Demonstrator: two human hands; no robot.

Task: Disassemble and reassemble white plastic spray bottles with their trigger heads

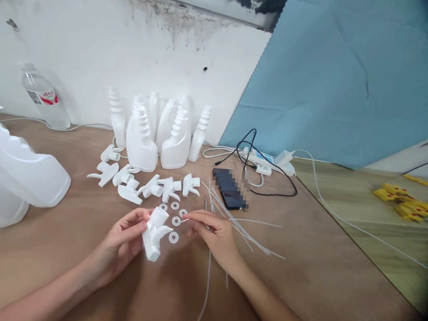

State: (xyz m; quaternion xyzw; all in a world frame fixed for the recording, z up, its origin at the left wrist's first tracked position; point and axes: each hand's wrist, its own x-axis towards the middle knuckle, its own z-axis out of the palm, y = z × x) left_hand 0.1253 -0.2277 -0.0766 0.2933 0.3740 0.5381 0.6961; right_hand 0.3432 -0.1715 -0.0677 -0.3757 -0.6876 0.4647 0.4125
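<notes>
My left hand (127, 235) grips a white spray trigger head (152, 237) between thumb and fingers, its round collar tilted up and its lever pointing right. Just right of it, my right hand (213, 233) pinches a small, thin white piece (185, 220); whether this is a washer edge-on or a tube end I cannot tell. Several flat white washers (173, 237) lie on the table between and beyond my hands. Thin translucent tubes (245, 228) spread beside and partly under my right hand. Farther back lie several more trigger heads (171, 189).
Several white bottles (142, 142) without heads stand by the wall. At left are large white spray bottles (29, 169) and a clear drink bottle (47, 98). A phone (230, 189), a power strip (268, 160) and cables (296, 187) lie on the wooden table (312, 274).
</notes>
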